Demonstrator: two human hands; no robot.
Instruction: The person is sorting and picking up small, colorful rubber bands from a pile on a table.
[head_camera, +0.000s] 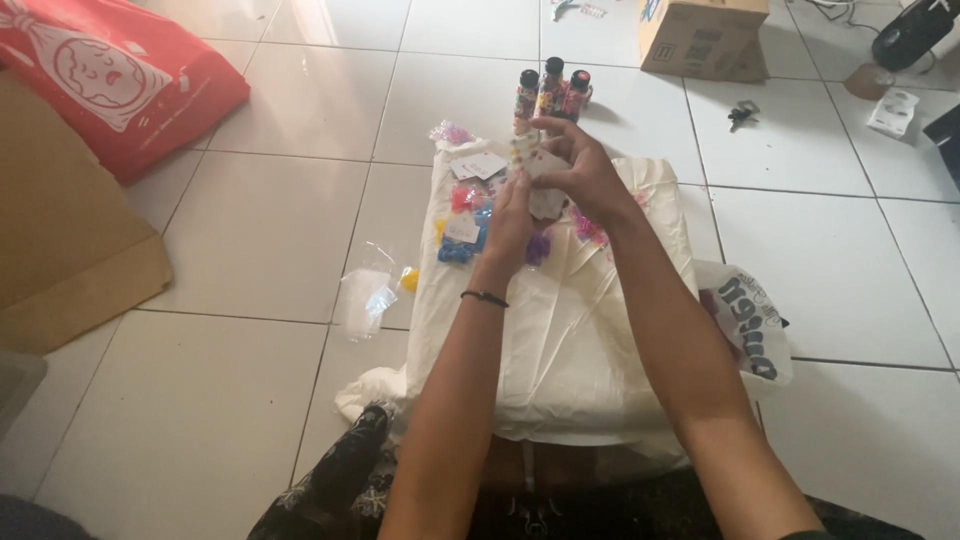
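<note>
Both hands work over the white plastic sheet (570, 340), which serves as the landmark here; the right hand (585, 175) is curled shut around a small pale card (545, 165) near the sheet's far edge, fingers (553, 128) hooked over its top; the left hand (512, 222) sits just beside it toward the person, fingers narrow and pressed to the lower part of the same packet, whose bottom end (547, 205) shows below the hands; exact grip of the left fingertips cannot be told, as the right hand covers them. Judgement on the step: the card appears to be being fitted or pinched against a small piece; it would go best with the card kept flat, both thumbs close together, and the work held low over the sheet so that any dropped bit lands on it rather than on the tiles. Count: three tubes (551, 92) with dark caps and coloured contents, standing upright together just beyond the sheet's far edge; two loose white cards (478, 165) on the sheet's far left corner; a cluster of small coloured pieces (462, 225) on the sheet left of the hands, too small and overlapped to count; one clear bag (364, 297) just off the sheet's left edge; one yellow piece (410, 279) beside it; one cardboard box (703, 36) well beyond the sheet; one red bag (110, 75) far to its left; one black band (484, 297) on the left wrist.
</note>
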